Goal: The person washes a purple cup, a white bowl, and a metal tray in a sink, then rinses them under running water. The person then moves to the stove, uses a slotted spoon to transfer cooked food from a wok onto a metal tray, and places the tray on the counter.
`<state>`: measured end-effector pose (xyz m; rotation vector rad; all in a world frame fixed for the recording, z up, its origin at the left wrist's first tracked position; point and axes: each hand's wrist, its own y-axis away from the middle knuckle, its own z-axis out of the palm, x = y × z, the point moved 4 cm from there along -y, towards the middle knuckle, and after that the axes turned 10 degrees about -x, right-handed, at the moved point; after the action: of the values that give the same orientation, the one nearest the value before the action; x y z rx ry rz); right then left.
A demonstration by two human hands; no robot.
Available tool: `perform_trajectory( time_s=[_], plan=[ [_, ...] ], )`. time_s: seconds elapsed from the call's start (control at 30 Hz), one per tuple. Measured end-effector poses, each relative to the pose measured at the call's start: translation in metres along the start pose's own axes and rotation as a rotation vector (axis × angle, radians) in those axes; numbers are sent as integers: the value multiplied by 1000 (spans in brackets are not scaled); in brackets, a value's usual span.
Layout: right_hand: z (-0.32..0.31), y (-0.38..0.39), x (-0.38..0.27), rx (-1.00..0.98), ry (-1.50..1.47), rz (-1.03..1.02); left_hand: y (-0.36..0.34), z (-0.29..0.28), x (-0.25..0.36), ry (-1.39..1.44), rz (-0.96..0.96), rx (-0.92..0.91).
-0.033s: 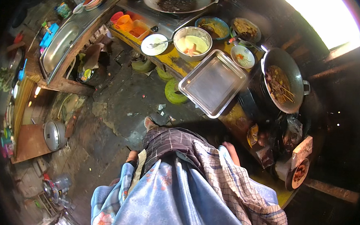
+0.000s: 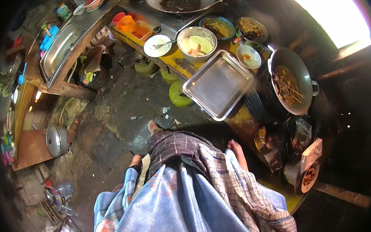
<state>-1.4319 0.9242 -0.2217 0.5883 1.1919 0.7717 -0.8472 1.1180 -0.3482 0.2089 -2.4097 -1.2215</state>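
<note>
My left hand point(image 2: 136, 160) hangs low beside my dark checked garment, away from any dish; its fingers are too hidden to read. On the other side my right hand point(image 2: 237, 152) is held out with fingers somewhat apart and nothing in it. Nearest in front of it is the empty rectangular metal tray point(image 2: 219, 86), tilted at the edge of the yellow counter. Behind this tray stands a metal bowl point(image 2: 183, 52) of pale yellow batter with pieces in it. A wok point(image 2: 308, 72) with skewers in sauce sits to the right.
A white plate point(image 2: 150, 50) with a spoon, orange containers point(image 2: 126, 24) and a small bowl point(image 2: 241, 61) share the counter. A large wok point(image 2: 208, 0) is on the stove. The sink point(image 2: 48, 65) is left, with a lidded pot point(image 2: 56, 141) below. Green gas cylinders point(image 2: 179, 95) stand under the counter.
My right hand has risen slightly away from my body and its fingers show more. The view has shifted a little; the dishes stand as before.
</note>
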Motion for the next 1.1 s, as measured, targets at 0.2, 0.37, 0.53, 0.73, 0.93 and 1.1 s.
perform_trajectory(
  time_s=[0.2,0.37,0.53,0.73,0.93,1.1],
  plan=[
    [97,-16,-98,-68,-148,-105,13,-67,39,318,-67,64],
    [123,-41,-117,181,-159,-75,20,-87,57,826,-233,132],
    [125,-48,-120,93,-29,-100,16,-77,39,677,-181,50],
    [108,-24,-114,38,-92,-123,39,-72,45,809,-260,-31],
    [89,15,-69,-116,171,-92,62,-73,65,923,-389,17],
    [142,15,-83,-170,314,-314,63,-70,61,674,-357,69]
  ],
)
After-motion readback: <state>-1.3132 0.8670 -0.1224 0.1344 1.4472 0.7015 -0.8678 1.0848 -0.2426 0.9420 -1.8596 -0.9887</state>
